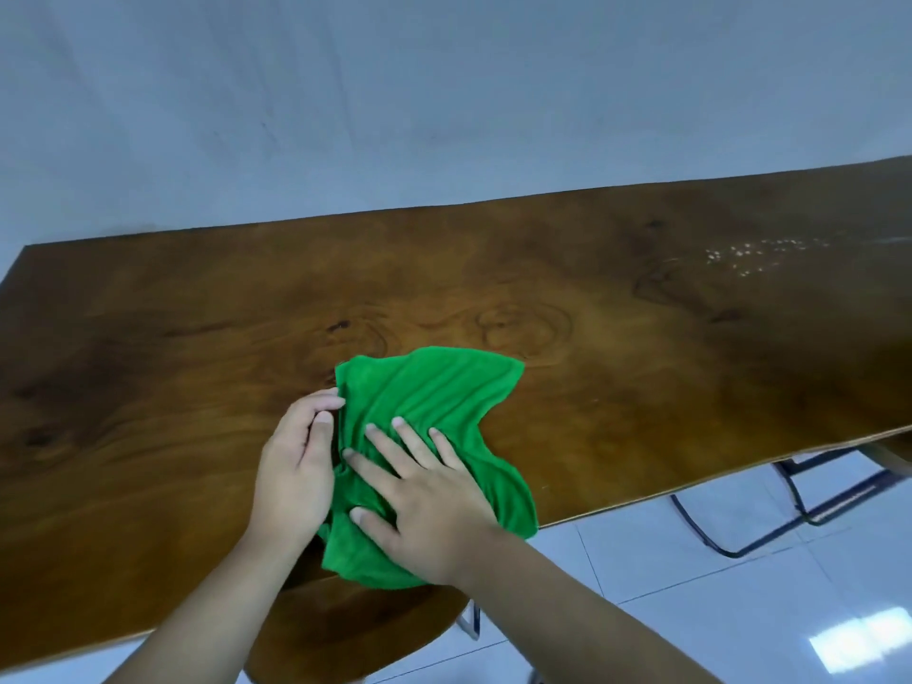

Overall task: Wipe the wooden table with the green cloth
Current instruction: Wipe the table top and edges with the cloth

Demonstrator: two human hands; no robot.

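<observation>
A bright green cloth (434, 407) lies crumpled on the dark wooden table (172, 348), near its front edge. My left hand (296, 466) pinches the cloth's left edge between thumb and fingers. My right hand (419, 501) lies flat on top of the cloth with its fingers spread, pressing it onto the wood. One corner of the cloth hangs slightly over the table's front edge at the right. A patch of small white droplets or crumbs (750, 254) sits on the table at the far right.
A pale wall (395, 91) stands right behind the table's far edge. Below the front edge I see white floor tiles (740, 609), a black metal frame (799, 506) and a round wooden stool seat (345, 629).
</observation>
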